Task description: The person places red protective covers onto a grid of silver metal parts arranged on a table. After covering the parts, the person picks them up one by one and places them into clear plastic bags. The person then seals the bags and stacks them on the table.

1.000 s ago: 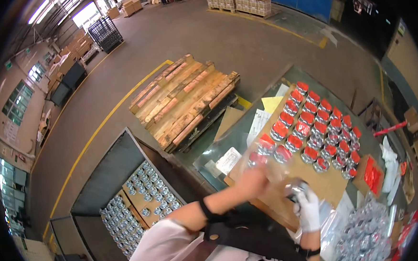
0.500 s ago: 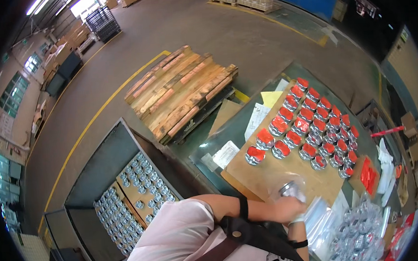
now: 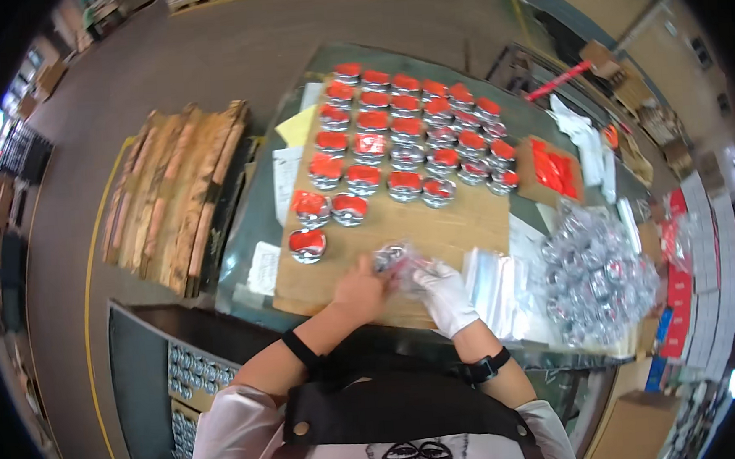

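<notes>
On the cardboard sheet point(image 3: 468, 223) near the table's front edge, a round shiny metal part point(image 3: 393, 255) sits in or under a clear plastic bag point(image 3: 408, 269). The bare fingers of my left hand point(image 3: 359, 293) close on the part's left side, slightly blurred. My right hand point(image 3: 446, 299), in a white glove, pinches the bag from the right. A bit of red shows through the film between both hands. Several similar metal parts topped with red pieces point(image 3: 363, 178) stand in rows beyond my hands. Flat clear bags point(image 3: 493, 285) lie just right of my glove.
A heap of bagged metal parts point(image 3: 593, 279) lies at the table's right. Behind it stands a cardboard box of red pieces point(image 3: 549, 172). Left of the table are a wooden pallet point(image 3: 172, 195) and, nearer me, a grey bin point(image 3: 137, 387) holding more metal parts.
My view has swung from the left-hand bin and pallet round to the table. The gloved right hand, mostly hidden before, now meets the left hand at the bagged part.
</notes>
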Motion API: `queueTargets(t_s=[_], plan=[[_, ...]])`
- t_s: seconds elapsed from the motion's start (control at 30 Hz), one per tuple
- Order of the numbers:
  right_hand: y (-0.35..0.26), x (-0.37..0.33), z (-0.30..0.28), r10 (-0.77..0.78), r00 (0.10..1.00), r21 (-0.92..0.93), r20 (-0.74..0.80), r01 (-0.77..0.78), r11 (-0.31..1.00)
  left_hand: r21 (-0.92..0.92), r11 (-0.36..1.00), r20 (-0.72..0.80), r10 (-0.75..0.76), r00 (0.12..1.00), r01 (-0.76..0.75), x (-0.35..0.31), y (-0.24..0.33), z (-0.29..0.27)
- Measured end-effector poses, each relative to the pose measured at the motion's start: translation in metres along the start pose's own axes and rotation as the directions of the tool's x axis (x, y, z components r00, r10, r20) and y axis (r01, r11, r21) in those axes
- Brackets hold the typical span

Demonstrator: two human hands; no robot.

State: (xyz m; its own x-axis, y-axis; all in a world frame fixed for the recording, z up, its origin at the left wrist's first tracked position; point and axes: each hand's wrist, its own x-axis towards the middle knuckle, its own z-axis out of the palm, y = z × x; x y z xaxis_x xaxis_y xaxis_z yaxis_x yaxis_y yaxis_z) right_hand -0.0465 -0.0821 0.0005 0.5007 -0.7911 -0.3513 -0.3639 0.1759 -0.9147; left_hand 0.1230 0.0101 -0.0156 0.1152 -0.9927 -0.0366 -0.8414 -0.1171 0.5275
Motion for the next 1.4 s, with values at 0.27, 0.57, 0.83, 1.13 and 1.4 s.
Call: queueTargets(t_s=[0.27, 0.57, 0.83, 1.13, 1.4], plan=[[-0.010, 0.026, 0.021, -0.315, 0.896, -0.856, 0.313, 0.409, 0.315, -0.219, 0.975, -0.105, -0.051, 0.993, 0.027, -0.007, -0.018, 0.016], [0.006, -0.028, -0.048, -0.486, 0.868, -0.693, 0.098, 0.410, 0.593, -0.472, 0.871, -0.223, 0.029, 0.974, -0.134, 0.021, 0.046, -0.004], [0.122, -0.168, -0.301, -0.488, 0.583, -0.761, -0.649, -0.497, 0.418, -0.403, 0.898, 0.255, 0.293, 0.921, -0.174, 0.093, 0.182, 0.093], [0.103, -0.197, -0.334, -0.380, 0.766, -0.819, -0.518, -0.318, 0.477, 0.034, 0.999, 0.234, 0.009, 0.972, -0.017, 0.111, 0.241, 0.176], [0.059, -0.173, -0.332, -0.119, 0.846, -0.741, -0.520, -0.377, 0.556, 0.054, 0.998, 0.212, -0.039, 0.977, 0.028, 0.112, 0.218, 0.189]])
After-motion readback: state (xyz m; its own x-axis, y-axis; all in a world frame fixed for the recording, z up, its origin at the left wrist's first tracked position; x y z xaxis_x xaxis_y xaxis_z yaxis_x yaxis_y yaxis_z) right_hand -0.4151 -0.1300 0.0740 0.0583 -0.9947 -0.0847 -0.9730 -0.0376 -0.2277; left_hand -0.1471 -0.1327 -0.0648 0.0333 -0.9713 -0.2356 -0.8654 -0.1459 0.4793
